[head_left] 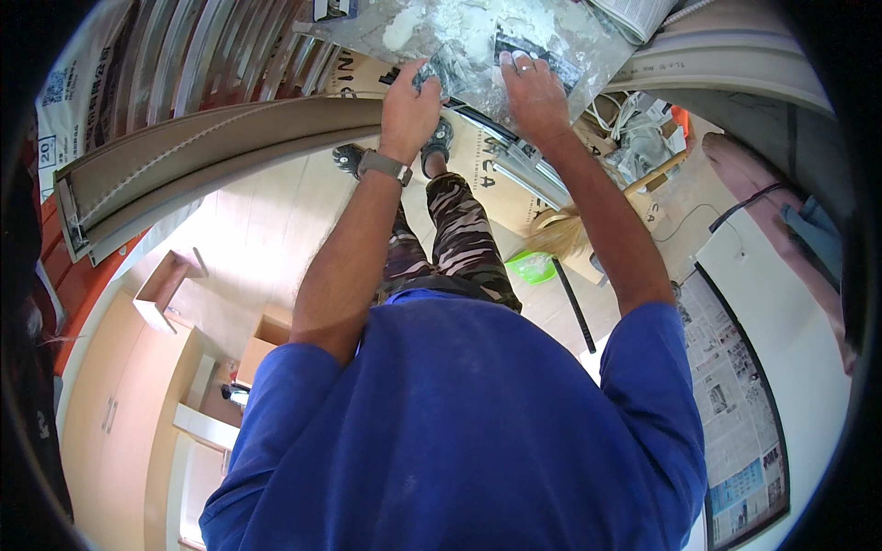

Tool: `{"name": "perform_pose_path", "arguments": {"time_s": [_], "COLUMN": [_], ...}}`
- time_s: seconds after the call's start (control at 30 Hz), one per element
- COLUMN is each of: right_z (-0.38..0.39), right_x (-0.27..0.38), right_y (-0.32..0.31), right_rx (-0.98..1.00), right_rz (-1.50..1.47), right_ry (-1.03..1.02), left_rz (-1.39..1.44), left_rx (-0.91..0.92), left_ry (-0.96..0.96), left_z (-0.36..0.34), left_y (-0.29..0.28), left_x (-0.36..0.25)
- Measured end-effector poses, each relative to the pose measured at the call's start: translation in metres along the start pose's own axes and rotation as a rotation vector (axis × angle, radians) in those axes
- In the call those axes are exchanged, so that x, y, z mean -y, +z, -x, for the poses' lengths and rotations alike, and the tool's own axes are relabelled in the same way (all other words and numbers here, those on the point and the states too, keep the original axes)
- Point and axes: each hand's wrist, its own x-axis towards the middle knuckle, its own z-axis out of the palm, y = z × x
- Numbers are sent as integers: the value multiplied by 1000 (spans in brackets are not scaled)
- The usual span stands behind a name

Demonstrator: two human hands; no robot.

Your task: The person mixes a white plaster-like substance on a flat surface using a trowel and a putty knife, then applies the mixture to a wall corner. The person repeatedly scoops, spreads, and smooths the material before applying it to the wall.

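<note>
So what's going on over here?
A person in a blue short-sleeved shirt is working with both bare hands at a flat grey board covered in patches of white powder. The left hand holds a small dark-grey dusty piece, its material unclear. The right hand lies on a flat dark powder-smeared piece on the board. A bright green dustpan is on the floor.
</note>
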Motion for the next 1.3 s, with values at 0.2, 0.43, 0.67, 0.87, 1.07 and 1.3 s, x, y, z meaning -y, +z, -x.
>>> {"name": "perform_pose_path", "arguments": {"time_s": [0.2, 0.43, 0.67, 0.87, 1.07, 1.3], "right_z": [-15, -19, -29, -63, -86, -35], "right_x": [-11, 0, -9, -11, 8, -22], "right_y": [-29, -12, -29, -42, -56, -26], "right_rx": [-6, -29, 5, 98, 462, -18], "right_rz": [-87, -59, -158, -139, -71, -267], "right_ry": [125, 36, 216, 120, 41, 36], "left_rz": [61, 55, -49, -135, 87, -34], "left_rx": [52, -12, -108, -98, 11, 20], "left_ry": [-39, 92, 136, 123, 16, -2], "left_z": [2, -9, -43, -63, -62, -76], "left_y": [-3, 1, -10, -12, -15, -20], "left_x": [2, 5, -8, -14, -30, -31]}}
